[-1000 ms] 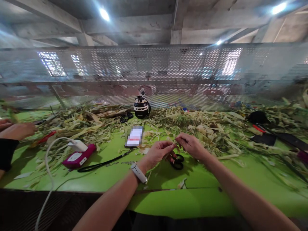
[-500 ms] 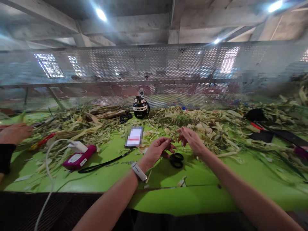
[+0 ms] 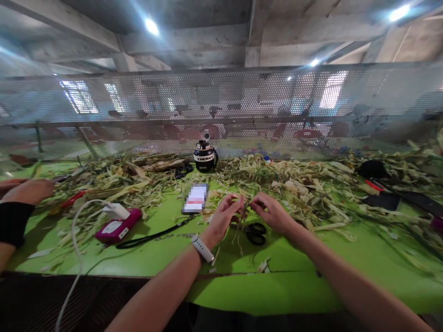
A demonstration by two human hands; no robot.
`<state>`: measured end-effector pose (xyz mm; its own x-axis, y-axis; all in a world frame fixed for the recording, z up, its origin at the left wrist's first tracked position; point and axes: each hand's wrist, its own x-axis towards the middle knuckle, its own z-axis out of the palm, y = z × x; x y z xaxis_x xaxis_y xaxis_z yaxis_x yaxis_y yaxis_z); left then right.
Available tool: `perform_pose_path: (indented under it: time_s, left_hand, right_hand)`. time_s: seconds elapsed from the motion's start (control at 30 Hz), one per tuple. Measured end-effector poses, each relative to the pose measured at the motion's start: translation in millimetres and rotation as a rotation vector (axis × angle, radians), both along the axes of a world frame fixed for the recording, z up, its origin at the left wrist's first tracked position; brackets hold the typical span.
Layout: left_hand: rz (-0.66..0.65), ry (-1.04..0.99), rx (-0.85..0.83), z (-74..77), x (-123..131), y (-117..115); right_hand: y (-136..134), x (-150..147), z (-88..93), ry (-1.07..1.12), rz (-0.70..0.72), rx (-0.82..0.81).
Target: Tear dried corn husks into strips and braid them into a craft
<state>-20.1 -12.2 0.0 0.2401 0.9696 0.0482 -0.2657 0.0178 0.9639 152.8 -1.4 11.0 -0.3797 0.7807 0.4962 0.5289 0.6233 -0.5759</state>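
Thin pale husk strips (image 3: 238, 237) hang from the pinched fingers of my left hand (image 3: 226, 216), which has a white band on its wrist. Close on the right, my right hand (image 3: 272, 211) has its thumb and fingertips pressed together beside the strips; whatever may be between them is too small to make out. Black-handled scissors (image 3: 256, 234) lie on the green table (image 3: 290, 263) just below both hands. A phone (image 3: 195, 198) with a black strap lies to the left of my hands.
Heaps of husks (image 3: 294, 184) spread across the table's back. A black bottle (image 3: 205, 157) stands before a perforated screen (image 3: 235, 97). At left are a magenta power bank (image 3: 117, 226) with a white cable and another person's hands (image 3: 29, 190). A black cap-like object (image 3: 373, 169) lies right.
My right hand has moved closer to my left, its fingers now drawn together. Husk strips now show hanging under my left hand. The view has shifted slightly.
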Motion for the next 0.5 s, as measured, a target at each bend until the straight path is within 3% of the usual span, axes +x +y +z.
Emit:
perform_pose_path:
  time_s: [0.13,0.27,0.37,0.5]
  left_hand:
    - [-0.019,0.0,0.073,0.5,5.2,-1.1]
    - [-0.085,-0.028,0.079,0.0,8.1,-2.2]
    - [-0.157,-0.016,0.086,-2.0,8.3,-2.4]
    - [-0.187,0.001,0.115,-4.4,6.9,-0.2]
  right_hand:
    - [-2.5,-0.9,-1.5,0.021,0.014,0.003]
    - [0.5,3.0,-1.3,0.233,0.006,-0.158]
    - [2.9,4.6,-0.5,0.391,0.095,-0.305]
    - [2.7,2.8,-1.3,0.447,0.106,-0.435]
